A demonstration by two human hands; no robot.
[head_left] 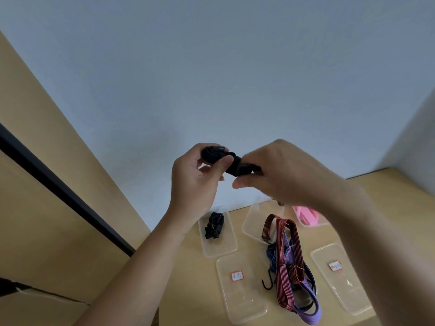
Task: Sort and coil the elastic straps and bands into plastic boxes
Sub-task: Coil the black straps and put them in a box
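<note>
Both hands are raised above the table and hold one black strap between them. My left hand grips its coiled end with curled fingers. My right hand pinches the other end. Below, a clear plastic box holds another coiled black strap. A red striped bungee cord lies tangled with a blue cord and a purple band on the wooden table. A pink band sits in a box at the back, partly hidden by my right forearm.
Three more clear boxes lie around the pile: one labelled in front, one labelled at right, one behind the cords. A black hook sticks out of the tangle. A white wall rises behind the table.
</note>
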